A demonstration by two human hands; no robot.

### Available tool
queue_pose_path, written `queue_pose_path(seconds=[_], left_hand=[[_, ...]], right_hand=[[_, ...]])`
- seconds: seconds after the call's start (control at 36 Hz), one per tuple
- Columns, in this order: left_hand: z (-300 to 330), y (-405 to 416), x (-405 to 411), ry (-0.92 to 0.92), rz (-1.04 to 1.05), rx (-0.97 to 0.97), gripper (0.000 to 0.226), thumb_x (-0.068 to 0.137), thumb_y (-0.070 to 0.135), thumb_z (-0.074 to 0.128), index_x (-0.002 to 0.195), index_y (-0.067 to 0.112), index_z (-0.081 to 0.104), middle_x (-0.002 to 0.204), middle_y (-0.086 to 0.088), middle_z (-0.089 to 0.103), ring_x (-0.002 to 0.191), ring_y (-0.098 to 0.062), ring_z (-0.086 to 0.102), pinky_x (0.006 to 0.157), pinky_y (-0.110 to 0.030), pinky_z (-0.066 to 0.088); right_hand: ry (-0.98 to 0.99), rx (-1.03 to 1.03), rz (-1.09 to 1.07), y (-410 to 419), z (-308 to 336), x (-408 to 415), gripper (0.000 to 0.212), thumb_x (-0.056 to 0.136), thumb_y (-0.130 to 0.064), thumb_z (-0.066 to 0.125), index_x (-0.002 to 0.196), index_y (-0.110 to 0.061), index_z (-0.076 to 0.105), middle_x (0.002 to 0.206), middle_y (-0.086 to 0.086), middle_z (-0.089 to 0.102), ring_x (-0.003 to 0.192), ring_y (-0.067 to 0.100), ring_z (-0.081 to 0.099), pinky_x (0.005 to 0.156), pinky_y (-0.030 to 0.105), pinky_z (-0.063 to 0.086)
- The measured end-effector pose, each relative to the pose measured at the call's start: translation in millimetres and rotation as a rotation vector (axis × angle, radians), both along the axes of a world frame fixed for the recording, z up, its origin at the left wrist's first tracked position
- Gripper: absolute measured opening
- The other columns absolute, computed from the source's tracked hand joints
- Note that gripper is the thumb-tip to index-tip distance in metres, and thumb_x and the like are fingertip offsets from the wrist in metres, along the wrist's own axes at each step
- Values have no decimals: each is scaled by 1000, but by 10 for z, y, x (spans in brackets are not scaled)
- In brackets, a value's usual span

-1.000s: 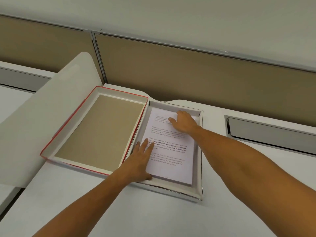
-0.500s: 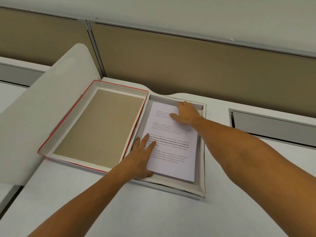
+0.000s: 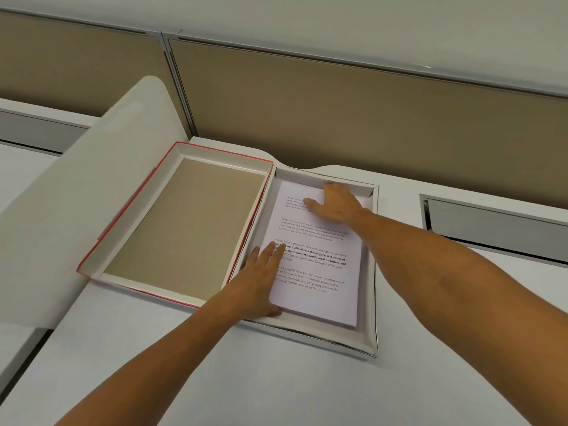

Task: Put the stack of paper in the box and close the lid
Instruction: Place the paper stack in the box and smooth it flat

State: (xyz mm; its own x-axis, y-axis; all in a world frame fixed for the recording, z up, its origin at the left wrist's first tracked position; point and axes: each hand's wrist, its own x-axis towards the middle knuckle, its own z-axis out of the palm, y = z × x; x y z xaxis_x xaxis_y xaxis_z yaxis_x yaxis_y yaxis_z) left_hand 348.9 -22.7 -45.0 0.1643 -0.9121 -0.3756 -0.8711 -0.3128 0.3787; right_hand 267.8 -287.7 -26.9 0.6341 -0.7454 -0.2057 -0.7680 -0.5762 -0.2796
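A stack of white printed paper (image 3: 319, 265) lies flat inside the shallow white box (image 3: 370, 302) on the desk. My left hand (image 3: 261, 281) rests palm down on the stack's near left edge, fingers spread. My right hand (image 3: 336, 202) lies flat on the stack's far end, close to the box's back wall. The lid (image 3: 184, 226), red-edged with a brown inside, sits upside down right beside the box on its left.
A white curved divider panel (image 3: 70, 216) rises left of the lid. Tan partition walls (image 3: 368, 118) run along the desk's back. A grey recessed cable tray (image 3: 498, 226) sits right of the box. Bare white desk (image 3: 215, 379) lies in front.
My right hand has slid a little toward the box's far right corner. The left hand stays on the paper's near left edge. The view has shifted slightly.
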Motion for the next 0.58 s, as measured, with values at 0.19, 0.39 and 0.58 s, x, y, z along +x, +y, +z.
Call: queue_pose_path(seconds=[0.19, 0.39, 0.58], left_hand=[[1, 17, -17, 14, 12, 23, 127, 77, 46, 76, 149, 29, -27, 160, 8, -28, 147, -31, -25, 118, -52, 5], [135, -1, -55, 30, 24, 41, 127, 75, 53, 76, 150, 31, -25, 156, 5, -37, 143, -29, -34, 118, -53, 0], [302, 37, -76, 83, 79, -5, 117, 77, 56, 71, 154, 27, -11, 164, 4, -15, 150, -24, -16, 120, -51, 7]], right_hand=[[49, 3, 50, 21, 34, -18, 86, 92, -69, 39, 149, -5, 35, 153, 16, 41, 139, 33, 39, 112, 46, 37], [31, -59, 94, 7, 117, -88, 76, 98, -63, 34, 152, -9, 31, 152, 18, 42, 138, 38, 40, 112, 48, 33], [-20, -77, 104, 92, 246, -209, 72, 100, -58, 35, 154, -12, 30, 154, 17, 41, 141, 37, 37, 115, 49, 30]])
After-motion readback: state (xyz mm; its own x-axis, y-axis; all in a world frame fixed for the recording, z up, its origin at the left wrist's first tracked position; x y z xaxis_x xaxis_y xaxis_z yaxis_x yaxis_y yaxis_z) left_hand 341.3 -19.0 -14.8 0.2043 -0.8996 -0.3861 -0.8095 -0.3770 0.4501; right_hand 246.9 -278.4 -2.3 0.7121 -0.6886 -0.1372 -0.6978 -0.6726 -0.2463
